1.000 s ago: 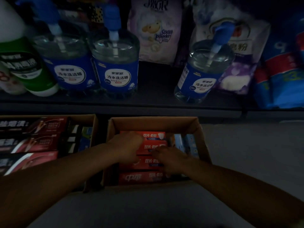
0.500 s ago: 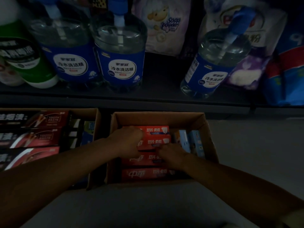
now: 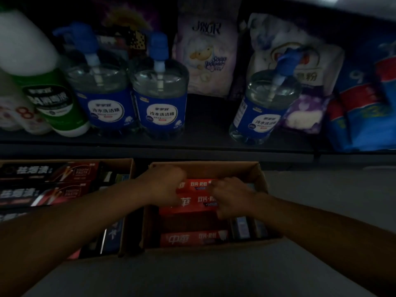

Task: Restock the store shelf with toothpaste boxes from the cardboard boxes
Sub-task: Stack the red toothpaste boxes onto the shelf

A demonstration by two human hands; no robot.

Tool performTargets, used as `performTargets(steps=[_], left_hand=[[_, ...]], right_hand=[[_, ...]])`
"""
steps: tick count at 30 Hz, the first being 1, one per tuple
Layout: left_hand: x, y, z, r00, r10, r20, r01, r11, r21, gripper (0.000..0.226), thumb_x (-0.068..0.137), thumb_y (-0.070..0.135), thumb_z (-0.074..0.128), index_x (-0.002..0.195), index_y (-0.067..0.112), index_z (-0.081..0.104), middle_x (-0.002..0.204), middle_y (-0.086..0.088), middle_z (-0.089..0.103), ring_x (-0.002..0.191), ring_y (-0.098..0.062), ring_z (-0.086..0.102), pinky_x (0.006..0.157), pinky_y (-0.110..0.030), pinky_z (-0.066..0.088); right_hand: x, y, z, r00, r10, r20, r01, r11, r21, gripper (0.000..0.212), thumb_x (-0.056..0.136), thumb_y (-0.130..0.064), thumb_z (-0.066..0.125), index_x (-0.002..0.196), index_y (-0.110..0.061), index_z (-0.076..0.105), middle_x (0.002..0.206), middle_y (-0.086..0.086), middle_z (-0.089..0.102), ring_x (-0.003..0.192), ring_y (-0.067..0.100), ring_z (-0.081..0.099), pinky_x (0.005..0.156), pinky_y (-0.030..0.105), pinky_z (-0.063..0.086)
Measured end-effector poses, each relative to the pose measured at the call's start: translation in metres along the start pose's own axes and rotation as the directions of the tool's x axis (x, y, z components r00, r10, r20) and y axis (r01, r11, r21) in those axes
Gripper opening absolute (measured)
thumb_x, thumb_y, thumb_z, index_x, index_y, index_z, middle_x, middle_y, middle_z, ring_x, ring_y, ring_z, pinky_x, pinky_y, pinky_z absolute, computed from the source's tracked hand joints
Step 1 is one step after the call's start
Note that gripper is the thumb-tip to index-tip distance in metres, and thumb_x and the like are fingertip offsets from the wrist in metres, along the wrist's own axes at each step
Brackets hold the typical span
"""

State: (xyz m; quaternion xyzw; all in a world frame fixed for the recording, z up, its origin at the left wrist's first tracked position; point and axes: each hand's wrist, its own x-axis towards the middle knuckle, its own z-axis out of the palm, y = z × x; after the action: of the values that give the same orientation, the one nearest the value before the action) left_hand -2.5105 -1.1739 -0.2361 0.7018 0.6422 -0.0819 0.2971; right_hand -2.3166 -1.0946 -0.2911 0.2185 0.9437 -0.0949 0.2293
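Both hands, left point(image 3: 166, 185) and right point(image 3: 230, 196), clamp the ends of the stacked red boxes point(image 3: 196, 198), likely to lift several together from the carton point(image 3: 260, 176)

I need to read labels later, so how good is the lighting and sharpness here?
Head view: dim overall, shelf back nearly black; white bottle at far left blurred; wide-angle bending at edges; red toothpaste boxes print readable.
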Motion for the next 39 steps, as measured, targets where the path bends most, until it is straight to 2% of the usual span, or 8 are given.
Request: performTargets(steps=[8,14,17,21,25,33,36,39], left_hand=[[-0.046,0.040,-0.099,0.995,-0.013,-0.102,0.017,0.999,0.037,0.050,0.077,0.037,0.075,0.118,0.014,0.059,0.111,-0.001,0.065,0.097,-0.015,0.063,0.084,-0.038,0.056],[-0.099,0.080,-0.186,0.969,-0.046,-0.241,0.062,0.996,0.057,0.069,0.077,0.041,0.075,0.135,0.015,0.048,0.131,0.001,0.056,0.114,-0.014,0.055,0.097,-0.031,0.048],[-0.118,0.097,-0.227,0.957,-0.032,-0.288,0.035,0.999,0.004,0.062,0.075,0.038,0.078,0.127,0.013,0.056,0.122,0.000,0.063,0.105,-0.014,0.061,0.094,-0.033,0.051],[-0.132,0.108,-0.271,0.960,-0.044,-0.278,0.003,0.989,-0.148,0.065,0.073,0.035,0.081,0.129,0.016,0.054,0.119,0.007,0.063,0.103,-0.007,0.062,0.093,-0.026,0.051],[-0.137,0.115,-0.301,0.971,-0.039,-0.236,-0.034,0.954,-0.298,0.034,0.080,0.020,0.076,0.113,0.015,0.066,0.103,0.001,0.073,0.099,-0.016,0.068,0.090,-0.034,0.055],[-0.129,0.121,-0.350,0.901,-0.049,-0.430,-0.083,0.955,-0.283,0.020,0.082,0.002,0.071,0.098,0.013,0.068,0.091,-0.001,0.074,0.086,-0.013,0.069,0.075,-0.029,0.055],[-0.119,0.121,-0.375,0.851,-0.068,-0.521,-0.067,0.970,-0.236,0.022,0.082,0.004,0.071,0.101,0.013,0.065,0.092,0.000,0.070,0.090,-0.014,0.066,0.080,-0.030,0.054],[-0.103,0.117,-0.398,0.794,-0.054,-0.605,-0.047,0.988,-0.149,0.030,0.081,0.008,0.074,0.109,0.012,0.065,0.097,0.000,0.068,0.095,-0.017,0.065,0.090,-0.034,0.052]], right_hand=[[-0.070,0.009,-0.122,0.973,-0.007,-0.231,-0.029,0.988,-0.154,0.045,0.077,-0.054,0.065,0.100,-0.018,0.051,0.099,0.000,0.058,0.083,0.018,0.059,0.063,0.027,0.040],[-0.136,0.011,-0.212,0.884,-0.055,-0.465,-0.092,0.953,-0.287,0.037,0.076,-0.045,0.063,0.099,-0.017,0.053,0.102,0.002,0.061,0.086,0.022,0.060,0.063,0.030,0.043],[-0.165,0.016,-0.249,0.841,-0.087,-0.534,-0.128,0.926,-0.354,0.045,0.073,-0.047,0.067,0.105,-0.017,0.055,0.101,0.001,0.062,0.086,0.020,0.061,0.066,0.032,0.050],[-0.196,0.025,-0.287,0.733,-0.171,-0.658,-0.196,0.874,-0.445,0.043,0.063,-0.049,0.072,0.090,-0.017,0.058,0.082,-0.001,0.064,0.067,0.018,0.062,0.048,0.024,0.038],[-0.209,0.034,-0.316,0.637,-0.256,-0.727,-0.225,0.840,-0.493,0.043,0.065,-0.048,0.044,0.087,-0.014,0.060,0.081,0.002,0.063,0.067,0.024,0.063,0.043,0.026,0.036],[-0.203,0.061,-0.368,0.606,-0.138,-0.783,-0.259,0.897,-0.359,0.045,0.074,-0.036,0.068,0.111,-0.015,0.054,0.110,0.005,0.058,0.097,0.027,0.059,0.068,0.038,0.050],[-0.198,0.077,-0.400,0.643,0.000,-0.766,-0.268,0.936,-0.226,0.049,0.081,-0.035,0.066,0.124,-0.021,0.049,0.126,0.001,0.055,0.110,0.024,0.056,0.086,0.042,0.050],[-0.184,0.095,-0.424,0.663,0.091,-0.743,-0.237,0.967,-0.093,0.044,0.082,-0.029,0.069,0.120,-0.019,0.051,0.123,0.002,0.061,0.106,0.023,0.060,0.088,0.042,0.051]])
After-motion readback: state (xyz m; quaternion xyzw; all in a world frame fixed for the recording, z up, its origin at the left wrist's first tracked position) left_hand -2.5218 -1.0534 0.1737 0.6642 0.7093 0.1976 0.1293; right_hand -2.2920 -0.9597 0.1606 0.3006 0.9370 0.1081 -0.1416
